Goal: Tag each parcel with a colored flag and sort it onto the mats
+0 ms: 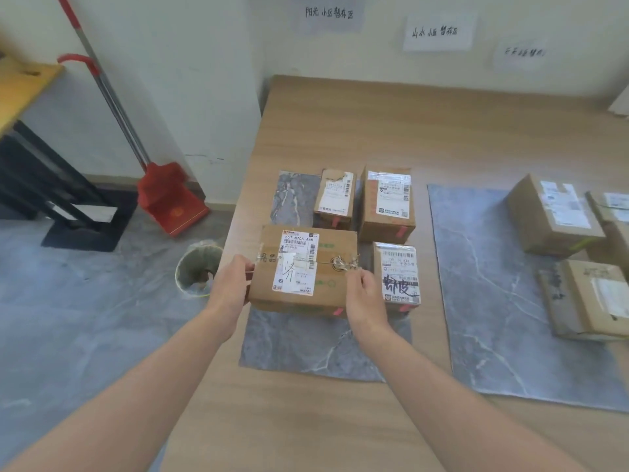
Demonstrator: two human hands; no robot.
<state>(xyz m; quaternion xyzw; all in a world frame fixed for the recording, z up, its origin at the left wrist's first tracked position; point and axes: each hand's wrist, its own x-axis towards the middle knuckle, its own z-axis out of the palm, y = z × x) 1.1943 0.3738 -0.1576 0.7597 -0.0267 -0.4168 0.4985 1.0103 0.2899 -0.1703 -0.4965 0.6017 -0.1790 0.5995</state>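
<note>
Brown cardboard parcel (303, 270) is pinched between my left hand (235, 284) and right hand (362, 294); its pink flag (338, 312) shows only partly.

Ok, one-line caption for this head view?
Both hands, left hand and right hand, hold a labelled parcel over the left mat beside three pink-flagged boxes.

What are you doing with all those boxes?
Sorting parcels. Both hands, left and right, hold a big cardboard parcel by its sides over the left grey mat. Three smaller parcels already sit there, each with a pink flag, like this one. More parcels sit on the right mat.
</note>
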